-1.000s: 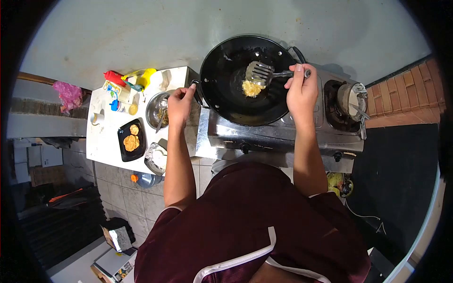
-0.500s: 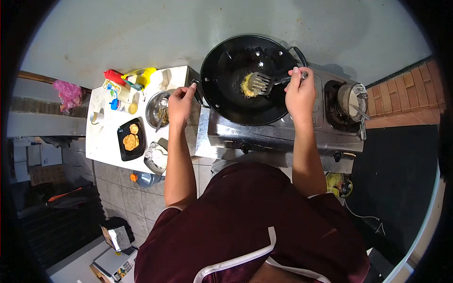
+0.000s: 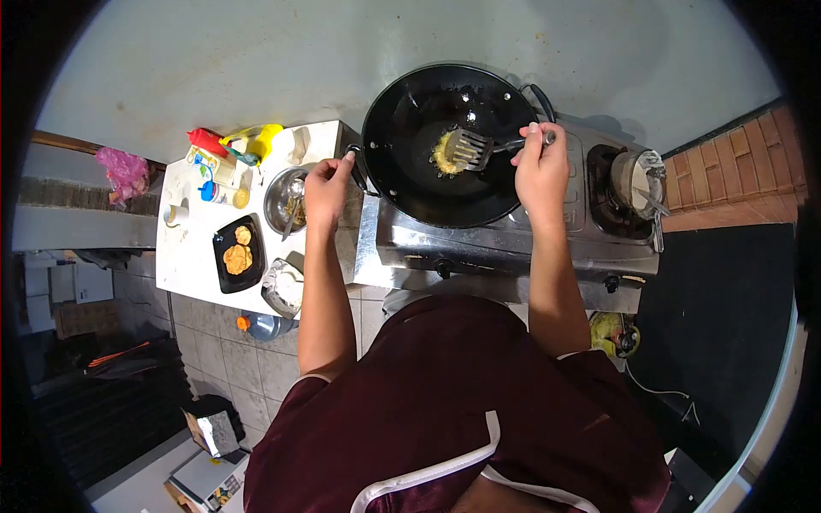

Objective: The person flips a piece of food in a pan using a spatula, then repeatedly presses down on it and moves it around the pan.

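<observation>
A black wok (image 3: 410,179) with two loop handles sits on the steel gas stove (image 3: 479,244). My left hand (image 3: 327,190) is closed on the wok's left handle. In my right hand (image 3: 542,162) is the handle of a slotted spatula (image 3: 469,150), gripped from the right side of the wok. The spatula's slotted head lies over a small yellow frying patty (image 3: 442,154) in the wok, covering its right part. Oil shines around the patty.
On the white table (image 3: 188,265) at left are a black plate (image 3: 225,269) with two fried patties, a metal bowl (image 3: 275,203) with a spoon, a foil-like container (image 3: 275,291) and several bottles. A metal pot (image 3: 629,175) stands on the right burner. A wall rises behind.
The spatula and my right hand have shifted slightly to the left. My left hand stays on the wok handle, and the wok has hardly moved.
</observation>
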A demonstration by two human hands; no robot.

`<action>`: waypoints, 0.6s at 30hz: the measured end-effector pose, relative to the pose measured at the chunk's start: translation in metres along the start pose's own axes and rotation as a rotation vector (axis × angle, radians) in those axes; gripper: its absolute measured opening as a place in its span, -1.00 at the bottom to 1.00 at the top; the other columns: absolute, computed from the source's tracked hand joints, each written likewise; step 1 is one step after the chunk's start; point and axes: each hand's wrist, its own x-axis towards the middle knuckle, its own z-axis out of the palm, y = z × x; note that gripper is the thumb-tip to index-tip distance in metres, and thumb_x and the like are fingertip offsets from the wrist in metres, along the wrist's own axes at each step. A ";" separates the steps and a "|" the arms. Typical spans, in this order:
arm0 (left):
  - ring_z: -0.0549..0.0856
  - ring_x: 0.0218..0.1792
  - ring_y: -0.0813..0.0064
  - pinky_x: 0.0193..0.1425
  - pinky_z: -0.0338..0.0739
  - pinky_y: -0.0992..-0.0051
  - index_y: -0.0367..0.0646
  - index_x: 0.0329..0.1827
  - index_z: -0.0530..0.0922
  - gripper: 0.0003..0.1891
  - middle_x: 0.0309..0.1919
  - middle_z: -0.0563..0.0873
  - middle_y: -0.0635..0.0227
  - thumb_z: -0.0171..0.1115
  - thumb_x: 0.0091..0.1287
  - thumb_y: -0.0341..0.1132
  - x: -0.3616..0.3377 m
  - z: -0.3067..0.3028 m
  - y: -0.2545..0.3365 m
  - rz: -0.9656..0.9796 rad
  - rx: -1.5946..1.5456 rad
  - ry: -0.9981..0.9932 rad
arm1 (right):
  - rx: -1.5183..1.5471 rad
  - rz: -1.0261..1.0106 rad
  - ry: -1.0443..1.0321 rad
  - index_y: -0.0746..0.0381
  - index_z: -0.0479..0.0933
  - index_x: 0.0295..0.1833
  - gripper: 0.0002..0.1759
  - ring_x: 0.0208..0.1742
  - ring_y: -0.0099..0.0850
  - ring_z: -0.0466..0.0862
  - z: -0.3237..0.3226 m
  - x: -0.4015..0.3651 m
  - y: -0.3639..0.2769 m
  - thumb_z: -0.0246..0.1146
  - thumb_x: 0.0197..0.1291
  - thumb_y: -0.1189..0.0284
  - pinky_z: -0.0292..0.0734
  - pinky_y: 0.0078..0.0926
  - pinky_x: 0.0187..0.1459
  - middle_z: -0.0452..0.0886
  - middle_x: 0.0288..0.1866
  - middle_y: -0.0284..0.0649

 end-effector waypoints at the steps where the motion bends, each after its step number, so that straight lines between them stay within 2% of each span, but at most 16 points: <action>1: 0.37 -0.51 0.72 -0.40 0.28 0.65 -0.29 -0.41 0.57 -0.66 -0.56 0.51 0.54 0.31 0.26 -0.13 0.000 0.000 0.001 -0.003 0.000 0.002 | 0.001 -0.002 -0.001 0.34 0.39 -0.13 -0.73 -0.58 -0.41 0.61 0.000 0.000 0.000 0.05 0.36 0.30 0.48 -0.43 -0.42 0.64 -0.35 -0.17; 18: 0.39 -0.50 0.70 -0.39 0.29 0.65 -0.31 -0.41 0.57 -0.66 -0.55 0.53 0.50 0.30 0.27 -0.14 -0.004 0.001 0.006 0.000 0.028 0.015 | 0.042 -0.026 -0.020 0.34 0.38 -0.11 -0.76 -0.57 -0.44 0.60 0.000 -0.001 -0.004 0.04 0.36 0.34 0.50 -0.46 -0.44 0.63 -0.31 -0.16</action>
